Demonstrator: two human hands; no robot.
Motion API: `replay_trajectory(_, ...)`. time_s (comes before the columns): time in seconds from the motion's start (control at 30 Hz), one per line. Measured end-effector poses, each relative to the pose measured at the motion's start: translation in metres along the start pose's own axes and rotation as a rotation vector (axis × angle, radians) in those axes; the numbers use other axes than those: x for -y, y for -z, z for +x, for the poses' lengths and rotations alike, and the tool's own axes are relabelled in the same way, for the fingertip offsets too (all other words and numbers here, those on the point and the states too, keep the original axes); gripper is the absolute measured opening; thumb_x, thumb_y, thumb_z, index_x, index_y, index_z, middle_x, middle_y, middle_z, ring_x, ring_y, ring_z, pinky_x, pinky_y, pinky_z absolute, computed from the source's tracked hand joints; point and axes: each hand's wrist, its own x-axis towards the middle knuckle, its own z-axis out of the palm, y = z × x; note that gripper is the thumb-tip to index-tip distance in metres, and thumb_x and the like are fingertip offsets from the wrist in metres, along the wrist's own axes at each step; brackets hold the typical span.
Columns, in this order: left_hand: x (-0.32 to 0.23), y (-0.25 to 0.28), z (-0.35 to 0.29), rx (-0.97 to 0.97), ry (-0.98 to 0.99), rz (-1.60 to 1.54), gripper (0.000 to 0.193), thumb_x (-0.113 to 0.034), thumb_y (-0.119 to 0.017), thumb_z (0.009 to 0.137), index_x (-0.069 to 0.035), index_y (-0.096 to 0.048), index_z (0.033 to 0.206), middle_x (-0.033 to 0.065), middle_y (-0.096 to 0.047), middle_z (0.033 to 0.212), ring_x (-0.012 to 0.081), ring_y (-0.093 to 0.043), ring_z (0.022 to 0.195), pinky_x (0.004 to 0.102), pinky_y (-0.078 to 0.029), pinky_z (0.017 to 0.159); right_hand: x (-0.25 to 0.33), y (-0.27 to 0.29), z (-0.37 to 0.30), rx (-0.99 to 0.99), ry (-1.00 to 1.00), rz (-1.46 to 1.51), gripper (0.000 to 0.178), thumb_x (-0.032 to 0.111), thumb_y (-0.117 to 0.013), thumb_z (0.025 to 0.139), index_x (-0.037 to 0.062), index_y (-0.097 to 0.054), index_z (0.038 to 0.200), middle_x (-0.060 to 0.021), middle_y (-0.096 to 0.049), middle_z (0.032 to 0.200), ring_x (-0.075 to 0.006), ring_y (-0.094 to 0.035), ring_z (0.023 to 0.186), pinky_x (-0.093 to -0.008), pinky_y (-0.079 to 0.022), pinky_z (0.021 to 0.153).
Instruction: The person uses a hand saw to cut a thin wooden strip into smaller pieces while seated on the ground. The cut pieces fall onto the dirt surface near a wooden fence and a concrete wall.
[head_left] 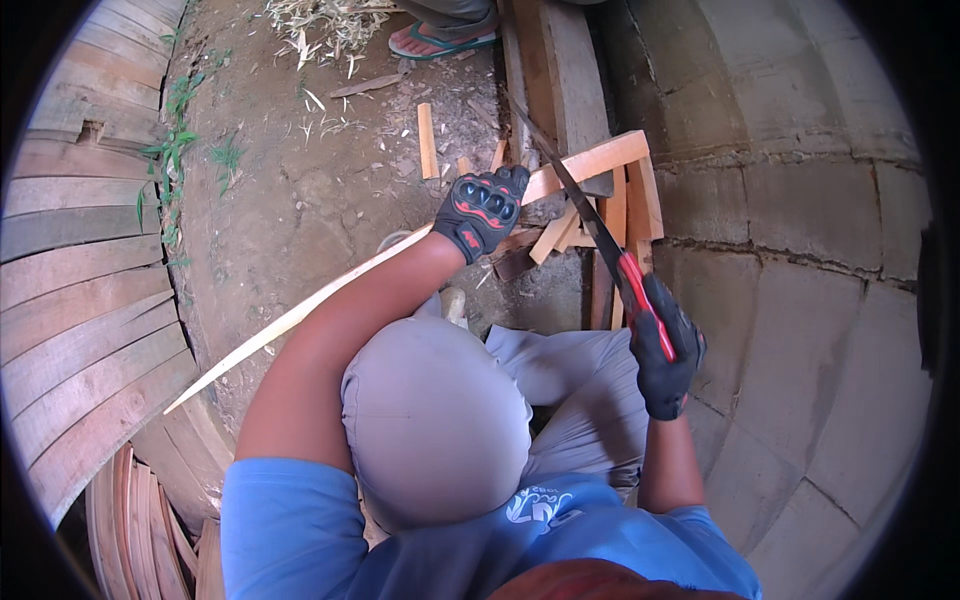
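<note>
My left hand (481,208), in a black glove with red trim, is closed round a long pale wooden strip (330,290). The strip runs from a thin point at the lower left up to a squared end at the right, over a pile of wood. My right hand (667,350), gloved too, grips the red and black handle of a handsaw (582,205). Its dark blade slants up and to the left, crossing the strip to the right of my left hand. Whether the teeth touch the wood I cannot tell.
Several short offcuts (556,236) lie under the strip. A thick beam (574,80) runs away beyond them. At the top, a person's sandalled foot (440,42) is near wood shavings (325,22). A block wall (790,300) stands at the right, stacked planks (80,290) at the left.
</note>
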Motion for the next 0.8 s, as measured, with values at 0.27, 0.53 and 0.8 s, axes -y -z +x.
replay_trajectory(0.27,0.005,0.001,0.0,-0.008,0.036,0.007,0.034,-0.02,-0.065,0.092,-0.002,-0.059,0.121,0.0168,-0.074,0.094,0.0333,-0.076,0.085,0.0455,-0.057,0.075,0.05,-0.053,0.072,0.022,0.063,-0.043,0.034,0.019,-0.072,0.102,0.0082,-0.075,0.133,-0.0169,-0.079,0.121,-0.032,-0.078,0.11,-0.0405,-0.058,0.097)
replay_trajectory(0.53,-0.01,-0.013,0.008,-0.159,0.181,0.0,0.017,-0.015,-0.062,0.092,-0.006,-0.068,0.105,0.0112,-0.074,0.086,0.0281,-0.076,0.08,0.0427,-0.058,0.069,0.043,-0.05,0.089,0.028,0.04,-0.009,0.034,0.019,-0.072,0.1,0.0089,-0.075,0.133,-0.0174,-0.079,0.12,-0.0327,-0.078,0.105,-0.0414,-0.059,0.092)
replay_trajectory(0.8,-0.005,-0.029,0.006,-0.176,0.215,-0.231,0.032,-0.036,-0.073,0.086,-0.009,-0.066,0.102,0.0166,-0.075,0.085,0.0359,-0.076,0.075,0.0491,-0.06,0.068,0.044,-0.06,0.071,0.008,0.085,-0.093,0.036,0.019,-0.072,0.1,0.01,-0.074,0.135,-0.0168,-0.079,0.12,-0.0326,-0.077,0.11,-0.0406,-0.058,0.095)
